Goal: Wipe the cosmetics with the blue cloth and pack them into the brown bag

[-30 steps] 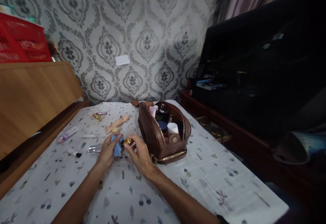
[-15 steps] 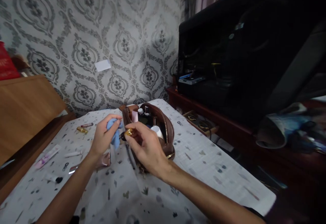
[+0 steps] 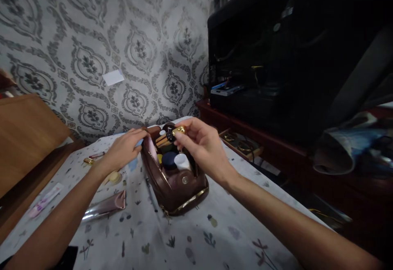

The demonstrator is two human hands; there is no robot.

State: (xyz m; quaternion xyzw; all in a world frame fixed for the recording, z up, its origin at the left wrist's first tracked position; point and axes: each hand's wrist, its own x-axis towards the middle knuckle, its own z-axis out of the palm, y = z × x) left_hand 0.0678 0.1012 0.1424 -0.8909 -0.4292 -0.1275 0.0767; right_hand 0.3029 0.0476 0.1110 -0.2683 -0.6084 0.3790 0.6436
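Note:
A brown handbag (image 3: 181, 192) stands unzipped on the table, holding a white-capped container (image 3: 182, 162), a dark blue round lid (image 3: 169, 160) and other cosmetics. My right hand (image 3: 202, 143) is over its opening, thumb and fingers closed on a small gold bottle (image 3: 178, 130) with a dark end. My left hand (image 3: 123, 149) is at the bag's left rim, fingertips touching the edge. A light blue cloth (image 3: 140, 142) shows between its thumb and fingers, mostly hidden.
On the patterned tablecloth (image 3: 190, 241) lie a pinkish metallic tube (image 3: 107, 205), a pale round puff (image 3: 114, 177), a pink and white tube (image 3: 46, 200) and a small gold item (image 3: 89, 161). A wooden panel (image 3: 30, 135) borders the left; a television (image 3: 276, 77) stands right, above an open drawer (image 3: 242, 145).
My right hand has moved from beside the bag to over its opening, still with the gold bottle. My left hand has come to the bag's left rim. The view has shifted slightly.

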